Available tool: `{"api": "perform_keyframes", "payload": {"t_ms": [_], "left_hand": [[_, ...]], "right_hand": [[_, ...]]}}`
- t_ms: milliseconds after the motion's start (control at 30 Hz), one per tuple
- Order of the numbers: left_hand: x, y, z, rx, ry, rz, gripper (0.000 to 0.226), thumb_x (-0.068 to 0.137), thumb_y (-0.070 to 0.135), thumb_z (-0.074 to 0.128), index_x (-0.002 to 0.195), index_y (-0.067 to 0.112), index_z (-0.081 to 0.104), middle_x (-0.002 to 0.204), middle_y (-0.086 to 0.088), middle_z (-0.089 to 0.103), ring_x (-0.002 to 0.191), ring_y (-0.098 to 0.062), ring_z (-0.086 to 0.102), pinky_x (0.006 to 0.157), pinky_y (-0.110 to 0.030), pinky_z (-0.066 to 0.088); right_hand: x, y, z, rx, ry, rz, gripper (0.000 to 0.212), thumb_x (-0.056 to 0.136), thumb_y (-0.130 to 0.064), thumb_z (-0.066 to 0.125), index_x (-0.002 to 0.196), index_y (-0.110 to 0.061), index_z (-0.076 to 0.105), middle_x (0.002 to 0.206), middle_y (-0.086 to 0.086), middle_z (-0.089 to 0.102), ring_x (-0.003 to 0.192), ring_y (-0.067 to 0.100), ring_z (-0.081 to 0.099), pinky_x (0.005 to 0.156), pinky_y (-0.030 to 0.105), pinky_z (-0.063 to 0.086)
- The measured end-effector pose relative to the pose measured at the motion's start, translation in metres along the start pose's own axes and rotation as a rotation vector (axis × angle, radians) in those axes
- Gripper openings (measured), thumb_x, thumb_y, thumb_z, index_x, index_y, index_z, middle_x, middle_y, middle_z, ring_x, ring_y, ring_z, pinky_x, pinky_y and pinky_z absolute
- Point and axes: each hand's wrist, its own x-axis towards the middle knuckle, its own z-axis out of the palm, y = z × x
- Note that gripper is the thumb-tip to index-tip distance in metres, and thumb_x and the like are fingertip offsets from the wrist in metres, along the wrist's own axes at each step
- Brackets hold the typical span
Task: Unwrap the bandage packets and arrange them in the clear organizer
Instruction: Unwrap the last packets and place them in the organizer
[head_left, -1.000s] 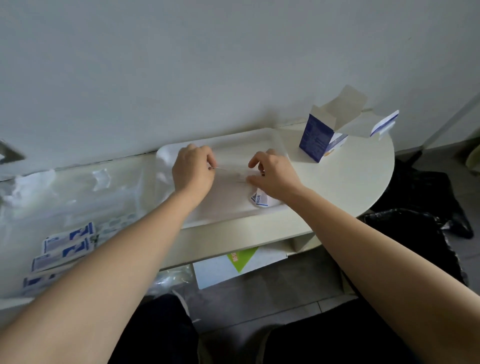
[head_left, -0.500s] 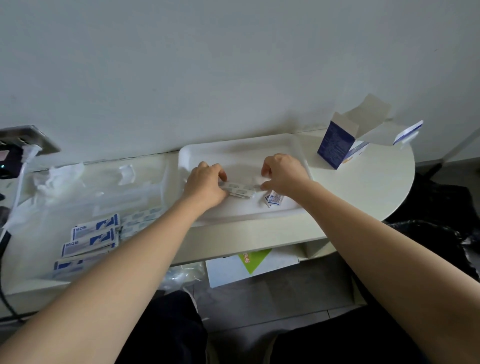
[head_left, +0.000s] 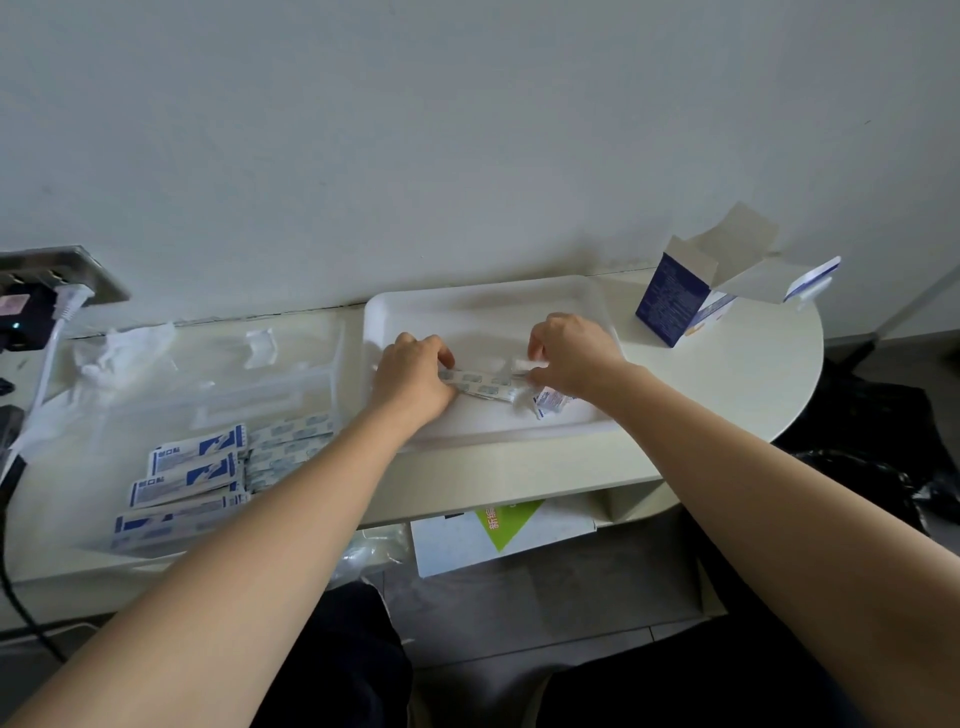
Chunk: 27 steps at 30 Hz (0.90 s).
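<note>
A small stack of unwrapped bandages (head_left: 480, 383) lies flat over the white tray (head_left: 483, 306). My left hand (head_left: 413, 376) pinches its left end and my right hand (head_left: 571, 353) pinches its right end. A torn blue-and-white wrapper (head_left: 548, 402) sits on the tray just under my right wrist. To the left stands the clear organizer (head_left: 218, 384). Its front part holds several blue-and-white bandage packets (head_left: 189, 467) with unwrapped bandages (head_left: 288, 441) beside them.
An open blue bandage box (head_left: 675, 293) stands at the table's right end, its flaps up. Crumpled clear plastic (head_left: 124, 348) lies at the organizer's back left. A wall socket with a white plug (head_left: 65, 304) and cables is at far left. Below the shelf lies a white-and-green box (head_left: 498, 532).
The view has swung left and down, bringing the organizer and socket into sight. Both hands have lowered the bandage stack onto the tray and hold it by its ends.
</note>
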Motion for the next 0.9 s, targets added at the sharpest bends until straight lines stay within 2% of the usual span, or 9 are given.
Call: {"api": "perform_keyframes", "payload": {"t_ms": [100,200,300,400,500,633,767,900], "left_hand": [[-0.001,0.000,0.001,-0.010,0.001,-0.001,0.025,0.079,0.021,0.066,0.104,0.022,0.063,0.111,-0.008,0.050,0.101,-0.028,0.053,0.083,-0.032,0.046],[-0.002,0.000,0.001,-0.012,0.008,-0.001,0.027,0.078,0.020,0.067,0.105,0.022,0.062,0.111,-0.008,0.050,0.102,-0.027,0.053,0.083,-0.031,0.045],[-0.003,0.000,0.001,-0.003,0.014,-0.005,0.029,0.078,0.022,0.067,0.107,0.022,0.062,0.112,-0.008,0.050,0.103,-0.026,0.052,0.083,-0.031,0.046],[-0.004,0.002,0.000,0.006,0.009,-0.010,0.029,0.080,0.025,0.066,0.108,0.022,0.062,0.113,-0.007,0.050,0.105,-0.026,0.052,0.084,-0.033,0.047],[-0.004,0.004,-0.001,0.012,-0.003,-0.020,0.027,0.083,0.027,0.064,0.110,0.021,0.061,0.114,-0.008,0.050,0.107,-0.026,0.051,0.085,-0.034,0.047],[-0.004,0.009,-0.003,-0.092,0.050,0.008,0.023,0.087,0.028,0.061,0.108,0.021,0.063,0.113,-0.006,0.053,0.103,-0.023,0.054,0.084,-0.030,0.044],[-0.004,0.025,-0.009,-0.468,0.045,0.045,0.019,0.086,0.033,0.065,0.102,0.022,0.066,0.093,0.004,0.061,0.079,-0.011,0.056,0.072,-0.025,0.044],[-0.003,0.032,-0.008,-0.598,0.033,0.037,0.007,0.085,0.027,0.070,0.089,0.021,0.069,0.085,0.005,0.068,0.077,-0.013,0.060,0.077,-0.030,0.049]], "right_hand": [[-0.003,-0.001,0.004,-0.086,0.065,-0.054,0.017,0.082,-0.015,0.061,0.097,-0.014,0.069,0.104,0.004,0.062,0.093,0.030,0.060,0.067,0.028,0.039],[-0.004,0.001,0.009,-0.116,0.125,-0.083,0.019,0.080,-0.016,0.057,0.093,-0.011,0.070,0.099,0.007,0.065,0.088,0.033,0.060,0.066,0.032,0.044],[-0.005,0.006,0.012,0.000,0.195,-0.063,0.018,0.080,-0.018,0.055,0.088,-0.011,0.070,0.089,0.007,0.065,0.081,0.033,0.060,0.064,0.034,0.047],[-0.003,0.011,0.008,0.165,0.296,-0.011,0.016,0.084,-0.020,0.058,0.084,-0.010,0.071,0.082,0.005,0.064,0.074,0.029,0.059,0.059,0.032,0.040],[0.001,0.012,0.003,0.340,0.367,0.040,0.015,0.085,-0.017,0.060,0.087,-0.011,0.074,0.087,0.006,0.067,0.078,0.026,0.063,0.069,0.036,0.049],[0.003,0.012,0.000,0.408,0.302,0.081,0.017,0.084,-0.018,0.060,0.088,-0.016,0.076,0.085,0.004,0.072,0.081,0.022,0.065,0.076,0.037,0.052],[-0.001,0.001,-0.002,0.405,0.192,0.017,0.014,0.086,-0.022,0.062,0.089,-0.019,0.076,0.080,-0.001,0.072,0.078,0.013,0.064,0.072,0.028,0.045],[-0.004,-0.007,-0.001,0.475,0.166,-0.060,0.013,0.086,-0.021,0.064,0.087,-0.015,0.075,0.078,0.003,0.073,0.075,0.017,0.065,0.074,0.033,0.051]]}}
